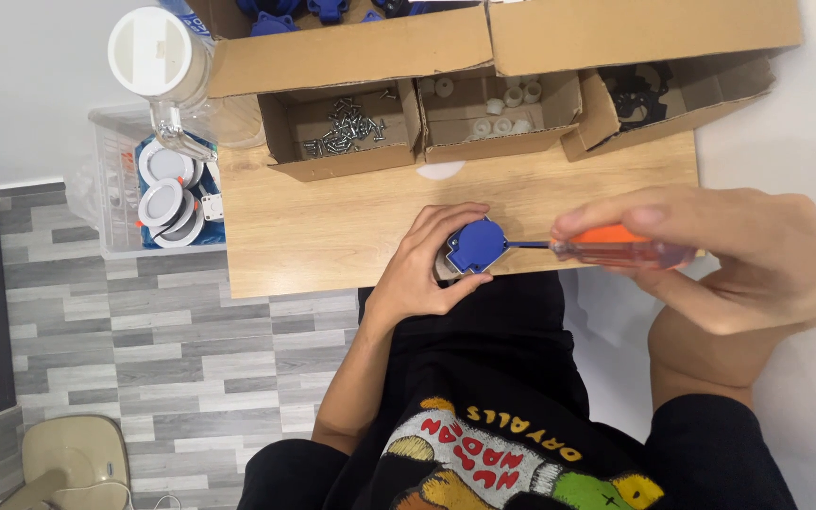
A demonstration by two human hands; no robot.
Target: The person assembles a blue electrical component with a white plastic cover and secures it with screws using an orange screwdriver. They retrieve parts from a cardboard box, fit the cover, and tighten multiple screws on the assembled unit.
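Observation:
My left hand grips a small blue plastic part at the near edge of the wooden table. My right hand holds a screwdriver with a clear orange handle. Its thin shaft lies level and its tip meets the right side of the blue part. Both hands hover just above the table's front edge, over my lap.
Three open cardboard boxes stand at the table's back: one with screws, one with white pieces, one with black parts. A clear jar with a white lid and a bin of white round fittings sit at the left.

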